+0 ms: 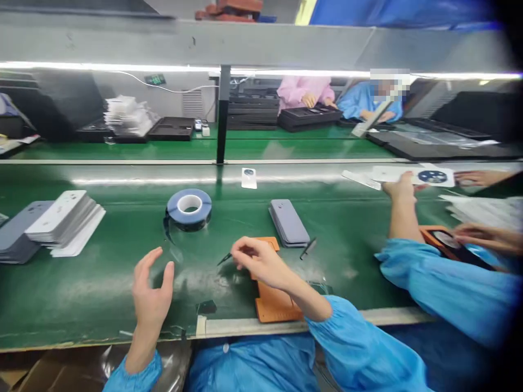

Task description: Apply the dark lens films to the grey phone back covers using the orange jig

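Note:
My left hand [153, 291] is raised over the green table, fingers apart and holding nothing, below a blue tape roll [189, 209] with a dark strip hanging from its side. Dark tweezers [224, 258] are pinched in my right hand [259, 261], their tips pointing down and left. Beneath that hand and wrist lies an orange fixture [274, 302], partly covered by them. A small stack of grey phone-shaped panels [289, 223] sits just behind the fixture, with a small dark tool [308, 249] beside it.
Stacks of white panels [67, 220] and grey panels [24, 231] stand at the left. A small white card [249, 178] lies at the back. On the right, a person's blue sleeve [453, 277] reaches over the table, near another orange fixture [433, 239]. Two people work behind the divider.

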The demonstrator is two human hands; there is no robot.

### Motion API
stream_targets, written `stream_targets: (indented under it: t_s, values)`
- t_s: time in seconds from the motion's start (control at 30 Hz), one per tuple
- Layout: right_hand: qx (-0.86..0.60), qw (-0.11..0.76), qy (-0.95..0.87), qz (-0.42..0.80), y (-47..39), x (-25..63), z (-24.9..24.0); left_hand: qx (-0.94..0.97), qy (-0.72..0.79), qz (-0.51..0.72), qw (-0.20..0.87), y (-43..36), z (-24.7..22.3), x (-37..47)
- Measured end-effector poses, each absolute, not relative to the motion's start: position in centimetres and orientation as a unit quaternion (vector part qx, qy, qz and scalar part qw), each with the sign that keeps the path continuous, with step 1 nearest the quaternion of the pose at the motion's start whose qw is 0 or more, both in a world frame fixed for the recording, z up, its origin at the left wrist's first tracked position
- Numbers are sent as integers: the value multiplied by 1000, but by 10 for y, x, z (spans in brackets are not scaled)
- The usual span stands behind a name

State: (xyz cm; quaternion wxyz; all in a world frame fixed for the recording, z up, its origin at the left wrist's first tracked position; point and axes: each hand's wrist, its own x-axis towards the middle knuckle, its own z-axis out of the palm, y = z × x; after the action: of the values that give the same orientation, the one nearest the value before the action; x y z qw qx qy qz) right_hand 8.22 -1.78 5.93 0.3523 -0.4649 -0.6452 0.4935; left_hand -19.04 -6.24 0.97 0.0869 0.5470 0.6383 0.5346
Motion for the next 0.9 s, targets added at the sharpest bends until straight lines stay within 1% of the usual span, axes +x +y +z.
stream_targets:
  t_s: [0.03,0.07,0.13,0.23,0.3,0.43,0.6,0.73,0.9]
  values:
    - [-490,373,-618,489,-28,101,56,561,612,554,71,-68,19,-181]
    - [-521,388,-595,473,-37,119,50,577,583,567,79,-72,28,-170]
    - [-578,402,-558,440,-50,148,35,623,526,558,152,-75,42,-141]
    - [-613,408,-525,426,-53,172,10,685,486,441,315,-55,49,-90]
    - [-612,413,-521,427,-48,175,-2,711,477,366,365,-29,43,-60]
    - [-600,424,-523,432,-36,172,-12,737,461,345,353,17,14,-31]
    - [-588,436,-540,415,-33,172,-22,759,418,318,385,25,-17,-33]
    - [-573,443,-547,420,-30,177,-28,776,384,318,387,22,-24,-36]
    - [-563,449,-537,439,-28,181,-30,781,393,300,381,23,-20,-32]
